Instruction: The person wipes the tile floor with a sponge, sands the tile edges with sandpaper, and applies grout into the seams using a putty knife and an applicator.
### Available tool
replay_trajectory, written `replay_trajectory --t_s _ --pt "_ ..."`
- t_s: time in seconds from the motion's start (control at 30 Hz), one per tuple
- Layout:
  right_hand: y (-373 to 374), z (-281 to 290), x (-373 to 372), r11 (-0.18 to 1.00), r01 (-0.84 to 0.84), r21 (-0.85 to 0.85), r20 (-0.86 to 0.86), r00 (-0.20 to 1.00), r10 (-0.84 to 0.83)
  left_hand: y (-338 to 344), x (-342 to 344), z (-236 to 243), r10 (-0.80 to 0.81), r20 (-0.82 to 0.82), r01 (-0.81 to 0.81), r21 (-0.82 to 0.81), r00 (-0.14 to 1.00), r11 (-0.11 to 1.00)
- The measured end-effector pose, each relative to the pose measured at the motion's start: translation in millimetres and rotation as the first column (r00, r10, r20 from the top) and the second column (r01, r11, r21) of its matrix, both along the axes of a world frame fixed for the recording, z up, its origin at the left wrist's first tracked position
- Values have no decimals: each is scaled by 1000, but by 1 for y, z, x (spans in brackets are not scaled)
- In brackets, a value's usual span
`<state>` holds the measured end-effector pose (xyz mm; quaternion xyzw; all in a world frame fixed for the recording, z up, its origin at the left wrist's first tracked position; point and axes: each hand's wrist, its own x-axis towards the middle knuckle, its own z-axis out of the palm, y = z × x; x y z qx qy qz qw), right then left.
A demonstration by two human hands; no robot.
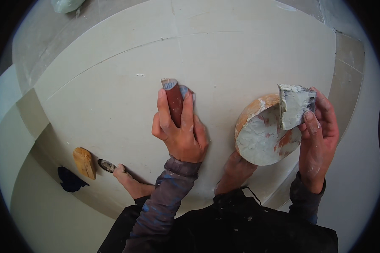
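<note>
My left hand [182,137] is closed on a folded piece of reddish-brown sandpaper [174,103], whose pale printed backing shows at the far end and beside the fingers. To the right, my right hand [321,135] grips a flat scraper [297,106] between thumb and fingers. Thick white putty coats its blade; its handle is hidden. Just left of that hand and partly behind the blade is a round orange-tan bowl [257,145], tilted, with white putty smeared inside.
My bare feet [236,170] are on the pale tiled floor [114,101], one against the bowl. Near the left foot lie a yellowish block [84,162], a dark cloth [71,179] and a small dark-rimmed oval thing [107,165]. A pale plastic bag [67,5] lies far left.
</note>
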<state>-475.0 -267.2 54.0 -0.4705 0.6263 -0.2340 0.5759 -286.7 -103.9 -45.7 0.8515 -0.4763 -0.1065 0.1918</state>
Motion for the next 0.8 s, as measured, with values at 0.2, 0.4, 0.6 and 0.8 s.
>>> replay_trajectory --t_s 0.2,0.4,0.6,0.8 --pt "-3 -1 -2 1000 2 -1 18 1000 -2 7 -5 1 -9 -36 9 -2 999 1000" --pt "3 -5 2 1000 -10 -9 38 999 10 21 -7 7 -32 -5 32 61 999 998" --pt "1 -2 1 1000 -8 -12 21 1000 8 7 -7 4 -33 1 33 32 999 999" --pt "-2 1 2 1000 -6 -7 39 999 7 3 -3 8 -1 -22 2 24 1000 1000"
